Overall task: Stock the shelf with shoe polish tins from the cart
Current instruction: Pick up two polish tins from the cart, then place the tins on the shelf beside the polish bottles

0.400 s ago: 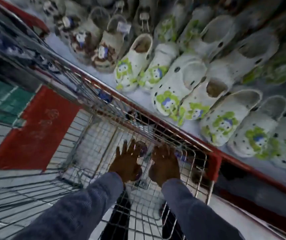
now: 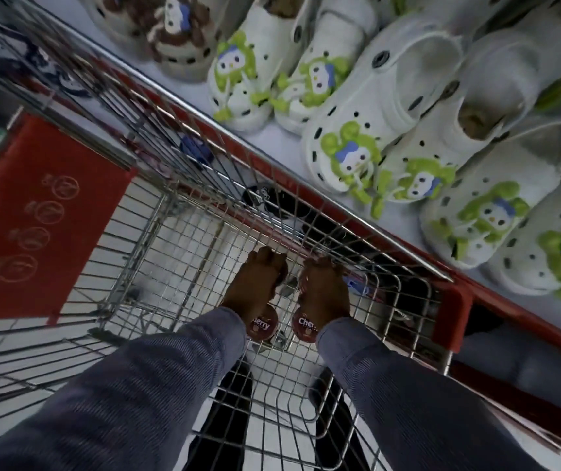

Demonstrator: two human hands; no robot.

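Both hands deep in cart [image 2: 157, 212]: left hand [image 2: 255, 283] and right hand [image 2: 323, 290], fingers clamped on one tin each, left tin [image 2: 261, 323], right tin [image 2: 303, 327]. Risk: snagging wire, dropping tins while lifting toward crowded shelf [image 2: 286, 151].

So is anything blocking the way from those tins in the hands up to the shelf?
Each hand, left and right, grips a tin low inside the wire cart. The cart's side wall and red rim stand between them and the shelf, already crowded with white clogs.
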